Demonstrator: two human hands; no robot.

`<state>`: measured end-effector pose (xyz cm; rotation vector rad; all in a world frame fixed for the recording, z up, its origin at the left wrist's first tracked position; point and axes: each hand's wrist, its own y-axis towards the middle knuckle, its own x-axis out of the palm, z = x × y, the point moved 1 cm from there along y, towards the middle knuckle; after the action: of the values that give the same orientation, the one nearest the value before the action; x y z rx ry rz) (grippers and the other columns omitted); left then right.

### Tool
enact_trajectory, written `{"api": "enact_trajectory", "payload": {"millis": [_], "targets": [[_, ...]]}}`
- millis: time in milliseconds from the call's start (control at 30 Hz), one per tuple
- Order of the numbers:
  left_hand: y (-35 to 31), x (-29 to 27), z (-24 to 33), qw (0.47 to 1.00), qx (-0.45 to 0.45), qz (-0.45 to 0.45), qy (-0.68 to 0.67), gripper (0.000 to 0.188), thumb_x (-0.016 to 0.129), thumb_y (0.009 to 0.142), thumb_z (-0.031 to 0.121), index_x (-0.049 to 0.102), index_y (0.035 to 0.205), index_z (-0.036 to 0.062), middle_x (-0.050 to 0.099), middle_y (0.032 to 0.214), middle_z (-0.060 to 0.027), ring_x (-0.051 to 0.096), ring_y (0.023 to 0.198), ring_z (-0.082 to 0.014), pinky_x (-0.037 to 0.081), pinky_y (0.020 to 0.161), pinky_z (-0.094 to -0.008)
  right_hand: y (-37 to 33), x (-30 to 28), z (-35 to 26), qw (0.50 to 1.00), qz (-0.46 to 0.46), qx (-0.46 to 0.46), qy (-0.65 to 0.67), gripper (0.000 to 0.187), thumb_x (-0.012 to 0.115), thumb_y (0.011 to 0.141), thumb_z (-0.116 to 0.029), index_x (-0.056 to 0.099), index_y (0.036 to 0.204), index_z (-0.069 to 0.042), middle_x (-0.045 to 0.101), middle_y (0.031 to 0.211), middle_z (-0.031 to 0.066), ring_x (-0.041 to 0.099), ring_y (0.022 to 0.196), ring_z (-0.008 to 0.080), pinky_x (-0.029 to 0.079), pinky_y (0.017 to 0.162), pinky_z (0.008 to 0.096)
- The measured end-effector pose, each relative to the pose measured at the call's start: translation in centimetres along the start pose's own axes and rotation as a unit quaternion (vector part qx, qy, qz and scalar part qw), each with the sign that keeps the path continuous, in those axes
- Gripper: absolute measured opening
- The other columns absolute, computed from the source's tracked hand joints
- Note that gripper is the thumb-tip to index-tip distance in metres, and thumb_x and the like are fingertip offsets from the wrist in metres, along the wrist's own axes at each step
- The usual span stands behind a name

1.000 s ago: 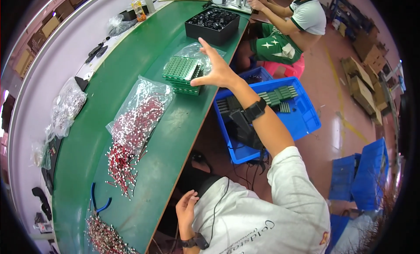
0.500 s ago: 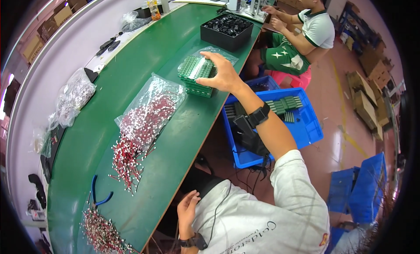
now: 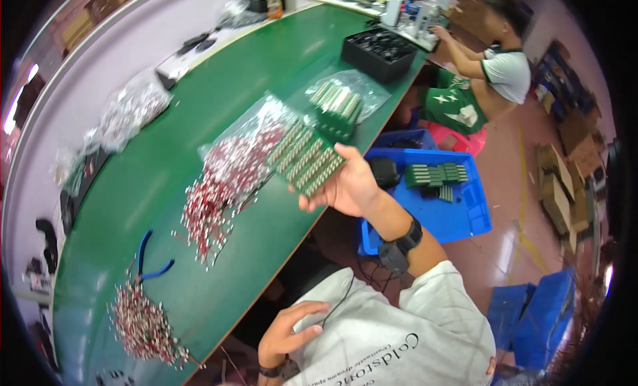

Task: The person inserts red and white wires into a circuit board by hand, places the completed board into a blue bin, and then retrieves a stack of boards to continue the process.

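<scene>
My right hand point(image 3: 355, 183) is closed on a green circuit board panel point(image 3: 306, 159), palm up, thumb along its edge and fingers underneath. Pale rows of small parts run across the panel, which is tilted above the table. Just beyond it, a stack of similar green circuit boards point(image 3: 335, 110) sits on clear plastic. Beside the panel lies a clear bag point(image 3: 246, 130) of red and white wire leads, with loose leads point(image 3: 207, 216) spilling from its mouth. My left hand point(image 3: 292, 329) is held low before my shirt, fingers extended and apart, with nothing in it.
Blue-handled pliers point(image 3: 153, 270) and another heap of wire leads point(image 3: 146, 326) lie on the green table point(image 3: 266, 67). A black box point(image 3: 379, 57) of small black parts stands at the far end. Right of the table, a blue bin point(image 3: 425, 216) holds green boards; a seated person point(image 3: 505, 74) works beyond.
My right hand has drawn back from the stack toward me, taking a circuit board panel and turning palm up. My left hand's fingers have spread. The view has shifted slightly.
</scene>
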<state>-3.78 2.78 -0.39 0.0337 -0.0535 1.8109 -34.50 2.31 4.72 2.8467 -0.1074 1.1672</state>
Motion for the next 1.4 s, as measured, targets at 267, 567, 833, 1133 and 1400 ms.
{"api": "enact_trajectory", "payload": {"millis": [267, 567, 833, 1133, 1400], "targets": [[-2.8, -1.7, -0.7, 0.895, 0.143, 0.394, -0.155, 0.055, 0.065, 0.091, 0.019, 0.046, 0.136, -0.006, 0.062, 0.117, -0.019, 0.064, 0.103, -0.0281, 0.053, 0.088, -0.0396, -2.2, 5.6, 10.6, 0.967, -0.061, 0.179, 0.172, 0.083, 0.017, 0.096, -0.067, 0.04, 0.143, -0.003, 0.062, 0.111, 0.0329, 0.067, 0.078, 0.0457, 0.057, 0.069, 0.049], [-2.9, -4.0, -0.1, 0.862, 0.224, 0.303, -0.339, 0.098, 0.076, 0.081, 0.038, 0.021, 0.151, -0.0036, 0.041, 0.146, -0.0244, 0.047, 0.132, -0.0362, 0.045, 0.105, -0.0466, -3.9, 10.5, 17.0, 0.945, -0.098, 0.246, 0.189, 0.084, 0.014, 0.097, -0.068, 0.033, 0.148, -0.005, 0.059, 0.125, 0.0266, 0.068, 0.081, 0.0474, 0.059, 0.068, 0.0498], [-5.2, -5.5, -0.5, 0.832, 0.22, 0.265, -0.435, 0.081, 0.061, 0.086, 0.028, 0.022, 0.151, -0.0025, 0.048, 0.136, -0.0306, 0.051, 0.126, -0.0464, 0.045, 0.105, -0.0543, -4.8, 12.0, 20.3, 0.968, -0.087, 0.207, -0.113, 0.075, 0.021, 0.102, -0.061, 0.061, 0.118, 0.0, 0.071, 0.096, 0.0174, 0.072, 0.083, 0.0306, 0.059, 0.075, 0.0387], [-7.5, -7.9, 0.3, 0.851, 0.116, 0.383, -0.34, 0.077, 0.06, 0.079, 0.015, 0.029, 0.145, -0.006, 0.051, 0.132, -0.029, 0.054, 0.123, -0.0447, 0.049, 0.101, -0.0491, 0.6, 11.1, 14.1, 0.729, -0.002, -0.155, -0.667, 0.015, 0.067, 0.083, -0.003, 0.071, 0.098, -0.003, 0.064, 0.079, 0.0114, 0.063, 0.069, 0.0254, 0.05, 0.064, 0.0347], [-7.6, -9.0, -0.1, 0.795, 0.09, 0.454, -0.391, 0.071, 0.058, 0.078, 0.013, 0.033, 0.142, -0.0052, 0.054, 0.129, -0.0284, 0.056, 0.119, -0.0451, 0.051, 0.1, -0.0513, 12.3, 11.7, 14.5, 0.638, -0.242, -0.15, -0.715, 0.028, 0.074, 0.073, -0.006, 0.072, 0.1, -0.014, 0.055, 0.092, 0.0056, 0.058, 0.085, 0.0255, 0.049, 0.072, 0.0371]]}}
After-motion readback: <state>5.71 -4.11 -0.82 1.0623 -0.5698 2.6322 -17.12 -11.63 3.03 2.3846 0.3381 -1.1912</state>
